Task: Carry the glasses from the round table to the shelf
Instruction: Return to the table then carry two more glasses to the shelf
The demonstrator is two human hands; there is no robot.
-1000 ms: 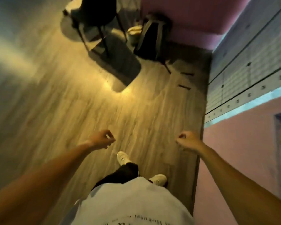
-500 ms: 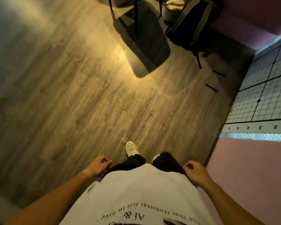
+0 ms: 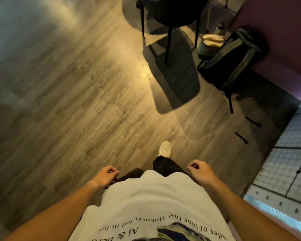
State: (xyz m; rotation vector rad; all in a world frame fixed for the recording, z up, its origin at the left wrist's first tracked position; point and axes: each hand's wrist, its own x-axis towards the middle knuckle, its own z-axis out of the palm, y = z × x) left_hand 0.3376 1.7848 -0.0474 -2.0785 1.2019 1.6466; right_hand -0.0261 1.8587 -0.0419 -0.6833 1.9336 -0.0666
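Note:
I look down at a wooden floor while walking. No glasses show in this view. My left hand [image 3: 105,176] hangs at my left hip, fingers curled into a loose fist with nothing in it. My right hand [image 3: 201,172] hangs at my right hip, also curled shut and empty. A dark round piece of furniture on thin black legs [image 3: 169,16] stands ahead at the top of the view; only its underside and legs show, so I cannot tell what is on it. No shelf is visible.
A black backpack [image 3: 233,60] leans against a purple wall at the upper right, next to a small bin [image 3: 208,44]. A wire-grid panel [image 3: 288,164] runs along the right edge. My white shoe [image 3: 165,149] steps forward on open floor to the left.
My view has moved forward toward the dark legged furniture and the backpack. Both hands dropped from out in front to my hips and stay curled and empty.

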